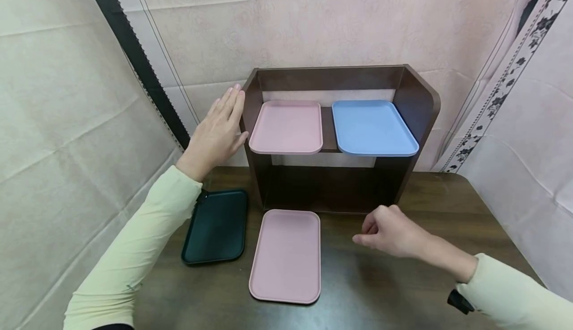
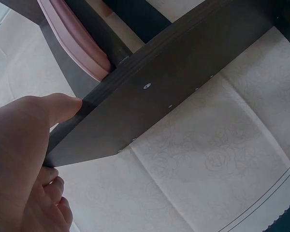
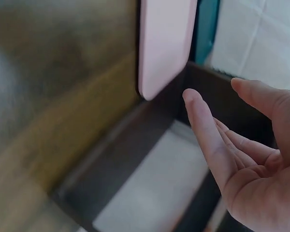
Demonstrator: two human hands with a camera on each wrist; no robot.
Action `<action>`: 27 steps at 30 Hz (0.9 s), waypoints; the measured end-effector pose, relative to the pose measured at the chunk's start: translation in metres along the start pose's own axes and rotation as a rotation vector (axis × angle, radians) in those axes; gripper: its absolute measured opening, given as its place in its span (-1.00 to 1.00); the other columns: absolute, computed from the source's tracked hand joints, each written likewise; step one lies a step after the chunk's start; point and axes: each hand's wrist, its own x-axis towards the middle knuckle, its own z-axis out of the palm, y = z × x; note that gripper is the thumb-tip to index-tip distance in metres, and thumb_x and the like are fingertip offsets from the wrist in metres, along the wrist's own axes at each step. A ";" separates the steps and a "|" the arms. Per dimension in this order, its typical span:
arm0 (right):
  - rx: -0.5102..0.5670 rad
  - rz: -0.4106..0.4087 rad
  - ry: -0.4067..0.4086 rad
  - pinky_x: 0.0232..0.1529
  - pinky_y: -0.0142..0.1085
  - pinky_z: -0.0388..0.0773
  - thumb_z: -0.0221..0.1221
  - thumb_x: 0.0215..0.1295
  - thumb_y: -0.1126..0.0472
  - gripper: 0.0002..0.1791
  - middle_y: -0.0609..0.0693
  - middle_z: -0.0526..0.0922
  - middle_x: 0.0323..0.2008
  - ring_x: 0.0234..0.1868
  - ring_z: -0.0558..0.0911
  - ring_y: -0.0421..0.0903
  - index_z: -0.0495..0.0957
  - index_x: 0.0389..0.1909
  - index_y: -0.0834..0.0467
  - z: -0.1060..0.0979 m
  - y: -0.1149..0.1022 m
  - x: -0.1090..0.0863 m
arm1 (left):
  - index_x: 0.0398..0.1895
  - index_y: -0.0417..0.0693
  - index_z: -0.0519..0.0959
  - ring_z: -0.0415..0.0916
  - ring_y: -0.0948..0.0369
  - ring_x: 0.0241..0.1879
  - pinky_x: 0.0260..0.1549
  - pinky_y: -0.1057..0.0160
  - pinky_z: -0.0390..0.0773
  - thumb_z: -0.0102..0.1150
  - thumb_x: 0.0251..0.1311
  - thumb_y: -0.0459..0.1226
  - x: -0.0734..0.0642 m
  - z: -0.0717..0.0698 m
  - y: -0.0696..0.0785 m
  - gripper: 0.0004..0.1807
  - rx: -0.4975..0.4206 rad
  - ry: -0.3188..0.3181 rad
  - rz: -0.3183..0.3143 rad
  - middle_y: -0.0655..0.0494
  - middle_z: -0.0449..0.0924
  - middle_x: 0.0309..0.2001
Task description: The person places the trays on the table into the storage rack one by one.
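The lower pink tray (image 1: 285,258) is lying nearest on the table (image 1: 358,297), the green tray (image 1: 215,228) lying to its left, where a low left sleeve (image 1: 134,250) could be nudging it. The right hand (image 1: 394,231) is hovering before the shelf (image 1: 331,78), thumb and forefinger apart, other fingers loosely bent, holding nothing; swinging carelessly, it could be bumping the shelf. The left hand (image 1: 217,128) is laying straight, close-set fingers along the shelf's outer left side, thumb touching the front edge. Farther up, the upper pink tray (image 1: 286,126) and blue tray (image 1: 375,127) are sitting apart, side by side; a hard left-hand push could be jolting the shelf and sending both sliding.
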 end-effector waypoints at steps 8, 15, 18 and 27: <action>0.079 -0.054 -0.081 -0.62 -0.44 0.51 0.47 0.28 0.07 -0.76 -0.20 0.67 -0.68 -0.65 0.53 -0.35 0.76 -0.55 0.03 0.039 0.006 0.009 | 0.68 -0.38 -0.07 -0.08 -0.14 0.71 0.67 -0.13 0.06 0.27 0.45 -0.18 -0.001 0.001 -0.001 -0.03 -0.008 -0.004 -0.006 -0.30 -0.10 0.71; 0.116 -0.074 -0.123 -0.63 -0.44 0.53 0.47 0.26 0.12 -0.75 -0.16 0.69 -0.71 -0.68 0.59 -0.34 0.75 -0.59 0.08 0.074 0.015 0.016 | 0.68 -0.36 -0.06 -0.07 -0.14 0.71 0.66 -0.14 0.10 0.27 0.46 -0.17 0.000 -0.001 0.000 -0.03 -0.009 -0.001 -0.003 -0.29 -0.09 0.71; 0.123 -0.068 -0.142 -0.63 -0.44 0.53 0.47 0.25 0.13 -0.76 -0.15 0.69 -0.72 -0.69 0.58 -0.33 0.76 -0.59 0.09 0.087 0.016 0.020 | 0.68 -0.36 -0.07 -0.08 -0.14 0.71 0.66 -0.14 0.09 0.26 0.46 -0.16 0.000 -0.001 0.001 -0.04 -0.010 -0.005 -0.006 -0.29 -0.10 0.71; 0.181 -0.059 -0.185 -0.67 -0.44 0.48 0.48 0.25 0.13 -0.69 -0.10 0.70 -0.73 -0.72 0.58 -0.31 0.73 -0.65 0.12 0.118 0.018 0.026 | 0.68 -0.36 -0.08 -0.10 -0.13 0.72 0.67 -0.14 0.07 0.24 0.47 -0.17 0.000 0.000 0.000 -0.04 -0.015 -0.023 -0.015 -0.28 -0.12 0.72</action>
